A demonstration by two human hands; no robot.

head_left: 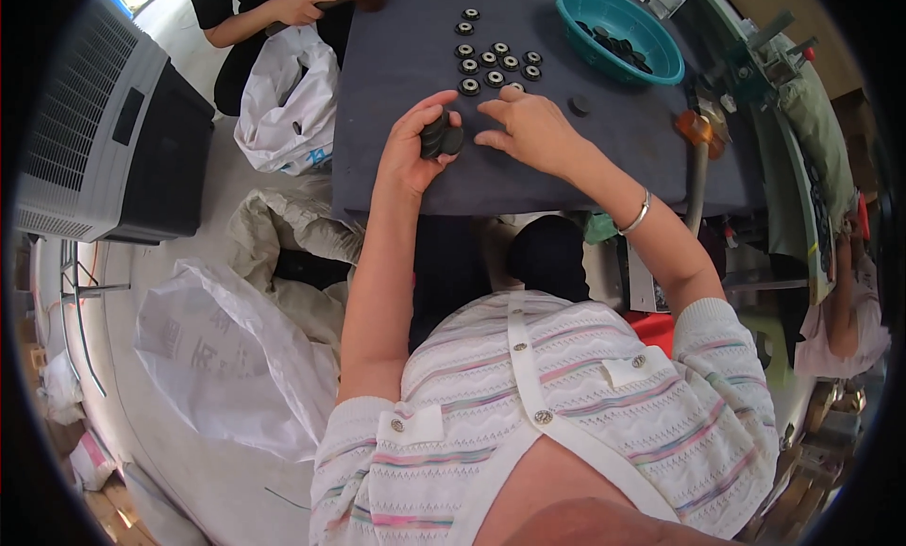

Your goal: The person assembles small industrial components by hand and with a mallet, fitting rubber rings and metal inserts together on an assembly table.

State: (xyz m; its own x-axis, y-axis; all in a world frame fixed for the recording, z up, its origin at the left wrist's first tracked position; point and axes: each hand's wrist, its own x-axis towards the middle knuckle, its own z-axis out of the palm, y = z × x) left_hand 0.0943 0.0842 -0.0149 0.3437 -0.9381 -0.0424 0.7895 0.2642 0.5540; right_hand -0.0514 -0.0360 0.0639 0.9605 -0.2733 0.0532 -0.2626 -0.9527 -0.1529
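Note:
My left hand (412, 148) is closed around several round black discs (442, 138), held above the near part of the dark-covered table (377, 178). My right hand (536, 133) hovers just to the right of it, thumb and fingers apart, with nothing seen between them. Beyond both hands lie several black rings with pale metal centres (494, 78); my right hand partly covers one of them. One loose black disc (578, 104) rests to the right of that hand.
A teal basin (618, 38) with black discs stands at the far right. Near the right edge lies a hammer (696, 168) with an orange head, beside a green metal fixture (755, 69). Across the left corner, a person's hand (300, 7) grips a hammer handle. White sacks (288, 102) stand left.

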